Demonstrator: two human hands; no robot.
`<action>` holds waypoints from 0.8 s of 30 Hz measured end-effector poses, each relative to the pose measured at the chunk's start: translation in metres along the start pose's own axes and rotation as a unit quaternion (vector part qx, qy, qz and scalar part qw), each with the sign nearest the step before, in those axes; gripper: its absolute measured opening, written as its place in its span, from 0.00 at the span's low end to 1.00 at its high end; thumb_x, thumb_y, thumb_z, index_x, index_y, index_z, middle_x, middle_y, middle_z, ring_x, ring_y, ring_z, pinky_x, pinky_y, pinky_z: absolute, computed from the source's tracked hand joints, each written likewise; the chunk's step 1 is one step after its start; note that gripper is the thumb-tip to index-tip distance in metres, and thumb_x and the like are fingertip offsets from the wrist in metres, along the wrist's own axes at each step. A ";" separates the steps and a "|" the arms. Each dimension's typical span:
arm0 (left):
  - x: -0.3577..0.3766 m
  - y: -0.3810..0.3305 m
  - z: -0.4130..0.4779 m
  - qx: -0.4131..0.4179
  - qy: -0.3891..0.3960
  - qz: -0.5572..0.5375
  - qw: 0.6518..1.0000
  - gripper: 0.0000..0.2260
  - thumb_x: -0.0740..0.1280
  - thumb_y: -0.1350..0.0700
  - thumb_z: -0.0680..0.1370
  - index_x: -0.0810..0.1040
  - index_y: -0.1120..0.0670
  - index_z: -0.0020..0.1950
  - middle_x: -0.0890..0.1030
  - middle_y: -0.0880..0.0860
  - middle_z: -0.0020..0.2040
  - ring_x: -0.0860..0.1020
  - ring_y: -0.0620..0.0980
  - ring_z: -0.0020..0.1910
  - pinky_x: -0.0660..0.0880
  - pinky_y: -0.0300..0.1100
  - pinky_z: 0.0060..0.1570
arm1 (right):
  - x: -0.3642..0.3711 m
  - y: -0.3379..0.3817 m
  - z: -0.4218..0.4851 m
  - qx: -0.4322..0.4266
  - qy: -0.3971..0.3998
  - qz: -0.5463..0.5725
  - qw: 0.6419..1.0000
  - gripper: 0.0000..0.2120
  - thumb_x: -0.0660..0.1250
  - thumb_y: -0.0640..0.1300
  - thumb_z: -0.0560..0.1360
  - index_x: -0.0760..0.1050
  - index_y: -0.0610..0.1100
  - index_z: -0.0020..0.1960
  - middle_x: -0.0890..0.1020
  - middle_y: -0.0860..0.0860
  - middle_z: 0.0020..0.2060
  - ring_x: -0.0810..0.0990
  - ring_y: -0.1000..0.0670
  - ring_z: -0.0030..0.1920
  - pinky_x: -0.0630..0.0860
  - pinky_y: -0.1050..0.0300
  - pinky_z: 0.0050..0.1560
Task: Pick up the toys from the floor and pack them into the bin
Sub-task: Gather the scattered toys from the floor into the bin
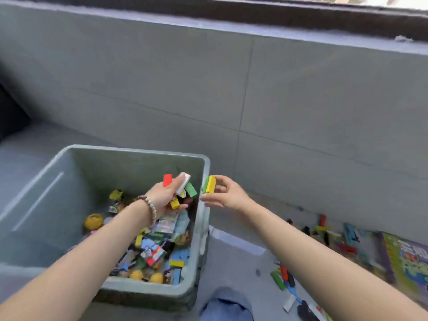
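Observation:
A grey plastic bin (129,154) stands on the floor, partly filled with blocks, cards and yellow toys. My left hand (165,196) hovers over the bin's right side and grips a bunch of coloured blocks (183,187): red, white, green and yellow. My right hand (225,193) is just outside the bin's right rim and pinches a yellow and green block pair (209,184) between thumb and fingers. More loose blocks (286,278) lie on the floor at the lower right.
A grey tiled wall rises close behind the bin, under a dark window sill. A colourful book (407,258) and scattered toys (333,237) lie along the wall at the right. My knee in blue cloth (227,304) shows at the bottom.

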State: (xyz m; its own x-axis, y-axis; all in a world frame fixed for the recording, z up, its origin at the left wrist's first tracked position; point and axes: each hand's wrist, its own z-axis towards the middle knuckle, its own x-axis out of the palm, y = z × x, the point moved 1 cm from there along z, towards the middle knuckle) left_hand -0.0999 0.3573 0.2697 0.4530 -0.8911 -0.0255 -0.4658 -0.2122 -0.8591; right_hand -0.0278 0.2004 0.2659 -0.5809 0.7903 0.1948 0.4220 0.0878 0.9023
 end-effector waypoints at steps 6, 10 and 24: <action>-0.117 0.048 -0.008 -0.121 -0.057 -0.042 0.990 0.17 0.60 0.42 0.78 0.74 0.56 0.52 0.77 0.56 0.38 0.80 0.50 0.35 0.78 0.49 0.42 | 0.104 -0.047 0.025 0.119 -0.002 0.011 0.993 0.36 0.66 0.26 0.71 0.56 0.41 0.74 0.69 0.38 0.67 0.77 0.44 0.59 0.76 0.55 0.58; -0.157 0.059 -0.001 -0.129 -0.150 0.165 0.966 0.29 0.53 0.42 0.81 0.63 0.61 0.73 0.66 0.60 0.72 0.65 0.60 0.70 0.61 0.51 0.68 | 0.097 -0.056 0.032 0.122 -0.005 -0.090 0.988 0.31 0.65 0.30 0.74 0.60 0.42 0.73 0.68 0.43 0.69 0.72 0.47 0.64 0.73 0.56 0.59; 0.038 -0.030 0.016 0.191 -0.011 0.273 0.943 0.13 0.61 0.50 0.79 0.75 0.55 0.59 0.79 0.51 0.55 0.75 0.47 0.51 0.71 0.40 0.52 | -0.147 0.015 -0.032 0.052 -0.166 -0.221 0.960 0.18 0.65 0.37 0.77 0.70 0.42 0.66 0.75 0.44 0.63 0.75 0.47 0.61 0.73 0.50 0.60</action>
State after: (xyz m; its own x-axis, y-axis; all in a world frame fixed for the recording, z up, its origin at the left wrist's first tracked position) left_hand -0.0567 0.3362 0.2868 0.2423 -0.8166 -0.5238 -0.3290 0.4388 -0.8362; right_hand 0.0415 0.0665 0.2629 -0.4730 0.8099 -0.3470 0.2623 0.5054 0.8220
